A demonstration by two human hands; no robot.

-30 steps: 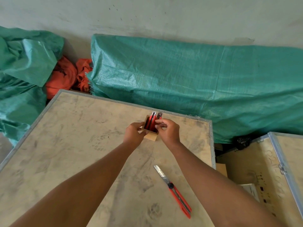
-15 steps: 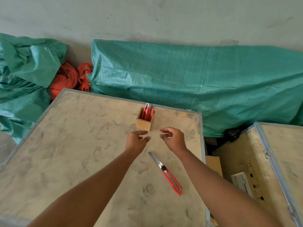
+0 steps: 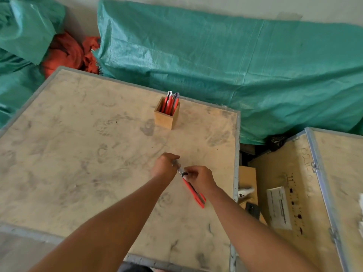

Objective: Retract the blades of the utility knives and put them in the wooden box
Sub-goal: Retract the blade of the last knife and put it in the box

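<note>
Item: red utility knife (image 3: 193, 190), one, lying flat on the bench (image 3: 78, 154) toward its right edge. Long axis runs from about 11 o'clock, blade end, to 5 o'clock, butt end. The blade end shows a short stretch of grey metal, so the blade appears to be out.

Right hand (image 3: 200, 178): sits over the knife's upper half from the 3 o'clock side, fingers (image 3: 189, 173) curled and pinching the body around the dark slider. This is the nearer hand for working the slider.

Left hand (image 3: 164, 166): at the blade tip from the 9 o'clock side, fingers bent in toward the metal; whether they actually touch it cannot be told.

Judged step: retracting the blade, pulling the slider back toward 5 o'clock along the handle.

Wooden box (image 3: 166, 117): upright, well apart from the hands at roughly 12 o'clock, already holding several red knives (image 3: 170, 104) standing on end.

Surroundings: green tarpaulin (image 3: 235, 65) beyond the bench; a second crate (image 3: 294, 183) at 3 o'clock.
</note>
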